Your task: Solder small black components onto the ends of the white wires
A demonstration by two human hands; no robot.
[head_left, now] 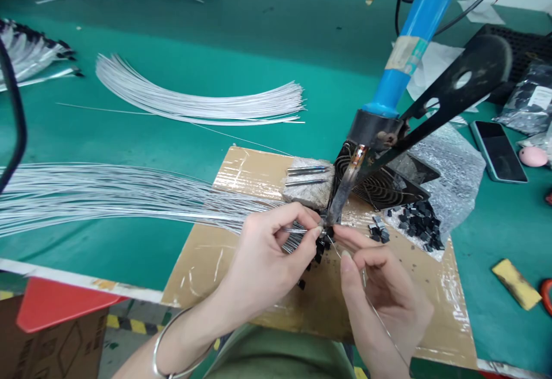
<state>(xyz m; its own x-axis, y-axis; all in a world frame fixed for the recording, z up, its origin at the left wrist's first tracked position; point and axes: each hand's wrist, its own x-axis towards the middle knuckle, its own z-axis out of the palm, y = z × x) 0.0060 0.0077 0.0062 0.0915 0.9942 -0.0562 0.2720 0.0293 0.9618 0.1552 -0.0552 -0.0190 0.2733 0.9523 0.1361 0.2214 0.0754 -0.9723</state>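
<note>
My left hand [271,252] is closed in a pinch on the end of a thin grey wire [296,230], just under the soldering iron tip [340,195]. My right hand [383,287] holds a fine strand of solder wire [382,321] between thumb and fingers. The strand's upper end reaches toward the tip; whether it touches is too small to tell. A blue-handled soldering iron [394,80] hangs tip-down in a black bracket [457,85]. Beneath my left hand, many grey wires [142,195] stretch leftward, with small black pieces [319,249] near their right ends.
Cardboard [207,264] lies under the work. Behind my hands are a pale block [308,195] with metal rods and a black fan [379,180]. Black chips [422,226] rest on bubble wrap [461,177]. A phone [498,152], yellow sponge [515,284] and white wire bundle [202,100] lie around.
</note>
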